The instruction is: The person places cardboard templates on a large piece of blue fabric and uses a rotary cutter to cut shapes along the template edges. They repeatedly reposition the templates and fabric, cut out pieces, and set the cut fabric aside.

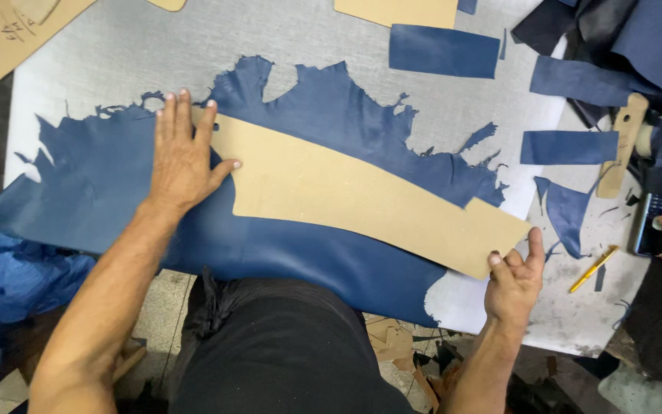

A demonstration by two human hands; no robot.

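Pressing cardboard pattern (362,195) on blue leather (331,115): left hand (181,157) fingers spread flat; right hand (513,280) pinching edge.

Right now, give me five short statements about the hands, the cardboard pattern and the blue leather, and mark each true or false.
1. The left hand lies flat on one end of the cardboard pattern. True.
2. The cardboard pattern lies on top of the blue leather hide. True.
3. The right hand holds the yellow pen. False: it grips the pattern's other end; the pen lies apart on the table.
4. The hide is red. False: it is dark blue.
5. Cut blue pieces lie on the table beyond the hide. True.
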